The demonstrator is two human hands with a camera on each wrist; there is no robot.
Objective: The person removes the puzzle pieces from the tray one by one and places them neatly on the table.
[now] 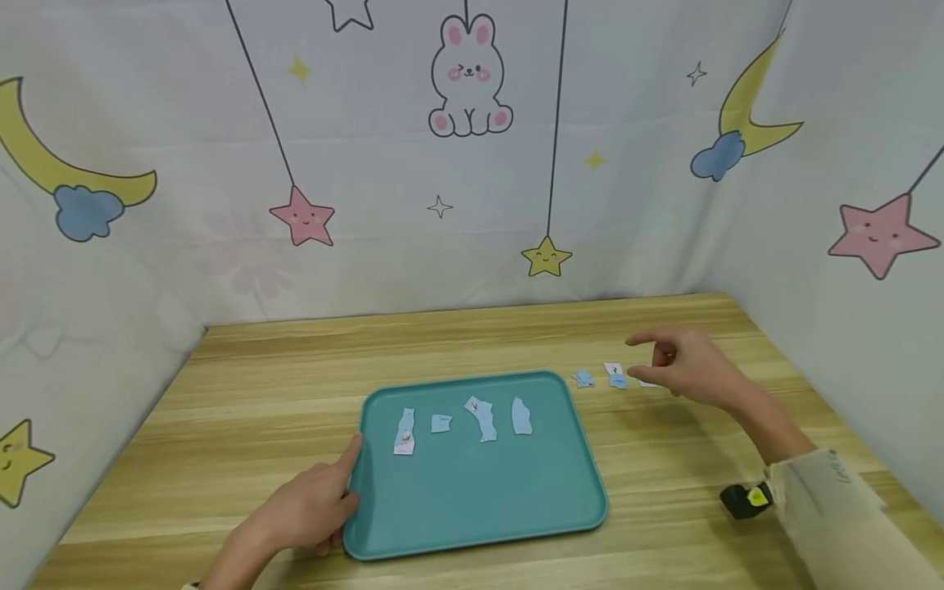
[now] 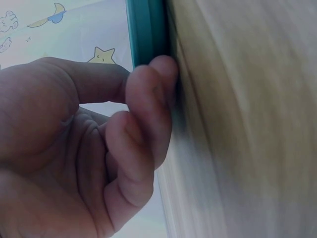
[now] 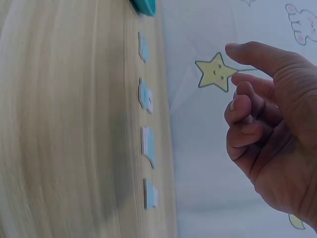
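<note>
My left hand (image 1: 310, 504) grips the left rim of a teal tray (image 1: 479, 504); in the left wrist view, curled fingertips (image 2: 148, 89) meet its side. Light-blue and white irregular card pieces lie apart in the tray, among them a long strip (image 1: 405, 430), a small square-like piece (image 1: 441, 423), a bent piece (image 1: 484, 418) and a pointed piece (image 1: 521, 416). My right hand (image 1: 693, 369) hovers above the table beyond the tray's right side, thumb and index finger apart, holding nothing. Below it are more card pieces (image 1: 615, 375); the head view partly hides one behind the hand.
Several pieces, including a blue one (image 3: 143, 47) and a blue-and-white one (image 3: 149, 192), form a row on the wooden table (image 1: 280, 369). A black-and-yellow object (image 1: 745, 500) sits by the right sleeve (image 1: 826, 508). Printed cloth walls (image 1: 383, 164) border the table.
</note>
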